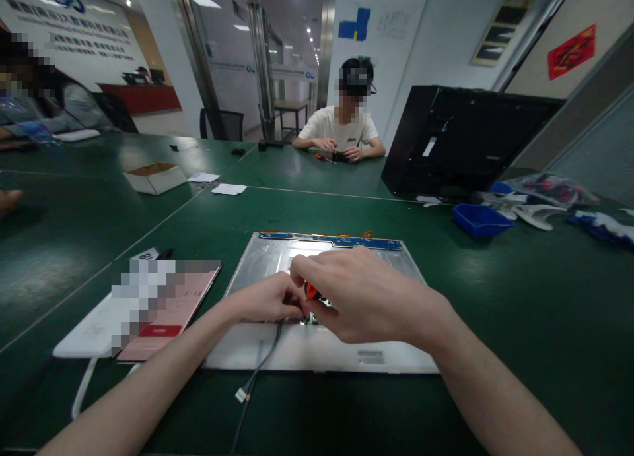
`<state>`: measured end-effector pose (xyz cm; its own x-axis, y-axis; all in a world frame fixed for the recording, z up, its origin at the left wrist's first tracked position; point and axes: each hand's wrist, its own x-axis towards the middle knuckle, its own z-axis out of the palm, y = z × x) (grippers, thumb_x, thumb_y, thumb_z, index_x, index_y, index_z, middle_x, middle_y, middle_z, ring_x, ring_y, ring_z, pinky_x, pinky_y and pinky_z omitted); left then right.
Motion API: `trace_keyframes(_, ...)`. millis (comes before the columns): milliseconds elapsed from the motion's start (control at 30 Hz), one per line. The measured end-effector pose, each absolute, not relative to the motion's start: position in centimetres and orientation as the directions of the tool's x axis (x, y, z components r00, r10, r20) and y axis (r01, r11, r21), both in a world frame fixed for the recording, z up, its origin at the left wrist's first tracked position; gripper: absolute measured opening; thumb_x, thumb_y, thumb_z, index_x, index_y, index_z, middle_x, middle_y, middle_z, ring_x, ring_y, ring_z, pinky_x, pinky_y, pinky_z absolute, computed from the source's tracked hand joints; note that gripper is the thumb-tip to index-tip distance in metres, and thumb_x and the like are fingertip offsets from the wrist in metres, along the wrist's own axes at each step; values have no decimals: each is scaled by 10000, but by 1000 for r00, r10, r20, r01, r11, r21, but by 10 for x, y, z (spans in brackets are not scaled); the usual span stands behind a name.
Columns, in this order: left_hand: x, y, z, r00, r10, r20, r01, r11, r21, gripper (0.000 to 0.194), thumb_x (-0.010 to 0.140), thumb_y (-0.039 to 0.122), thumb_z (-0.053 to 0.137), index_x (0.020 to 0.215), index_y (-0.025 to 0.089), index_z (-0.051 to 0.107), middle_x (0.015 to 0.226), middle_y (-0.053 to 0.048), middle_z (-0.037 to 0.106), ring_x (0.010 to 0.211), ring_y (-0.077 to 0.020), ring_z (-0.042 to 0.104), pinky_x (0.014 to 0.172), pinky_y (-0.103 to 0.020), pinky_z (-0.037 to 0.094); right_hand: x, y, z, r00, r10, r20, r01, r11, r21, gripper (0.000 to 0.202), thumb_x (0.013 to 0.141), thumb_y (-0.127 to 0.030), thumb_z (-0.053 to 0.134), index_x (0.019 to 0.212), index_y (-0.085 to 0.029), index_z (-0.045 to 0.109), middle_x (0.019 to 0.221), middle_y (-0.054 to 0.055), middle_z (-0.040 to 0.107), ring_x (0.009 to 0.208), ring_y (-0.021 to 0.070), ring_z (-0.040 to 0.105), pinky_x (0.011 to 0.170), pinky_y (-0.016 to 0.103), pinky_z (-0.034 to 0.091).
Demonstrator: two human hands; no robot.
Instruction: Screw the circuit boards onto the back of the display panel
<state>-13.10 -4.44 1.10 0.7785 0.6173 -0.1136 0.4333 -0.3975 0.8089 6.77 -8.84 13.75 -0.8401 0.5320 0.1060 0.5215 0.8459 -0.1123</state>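
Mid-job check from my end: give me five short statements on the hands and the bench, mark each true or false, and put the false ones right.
1. The right hand holds an orange-and-black tool handle. True.
2. The left hand is well away from the flat, rectangular silver-and-white panel. False: it is over the panel, close beside the right hand.
3. A long, narrow blue circuit board runs along the panel's far edge. True.
4. The blue plastic tray is left of the panel. False: the tray is to the right, farther back.
5. A thin dark cable crosses the panel's near edge. True.
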Motion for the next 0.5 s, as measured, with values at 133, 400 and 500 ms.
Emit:
trace_keyframes(133, -130, -44, 10, 787, 614, -57, 377, -405, 833, 112, 763, 207, 626, 822, 134, 687, 730, -22, 663, 667, -154, 592, 593, -225, 457, 68, -86, 138, -817, 569, 96, 565, 822, -68, 98, 871, -287, 480, 905, -197, 500, 781, 24, 643, 638, 142, 533, 516, 269, 238)
trace_keyframes(400, -130, -44, 11, 778, 621, -96, 405, -378, 832, 102, 773, 188, 626, 838, 150, 694, 839, -40, 682, 771, -171, 612, 661, -251, 480, 66, -83, 135, -771, 624, 131, 627, 779, -21, 184, 912, -359, 458, 857, -209, 550, 678, 2, 625, 565, 123, 503, 497, 269, 189)
trace_keyframes(500, -129, -44, 11, 777, 616, -128, 418, -354, 837, 109, 769, 171, 623, 842, 140, 698, 783, -40, 678, 712, -159, 606, 618, -238, 471, 66, -84, 136, -786, 606, 120, 606, 794, -39, 155, 909, -318, 452, 846, -205, 536, 679, -1, 622, 568, 119, 494, 497, 266, 192)
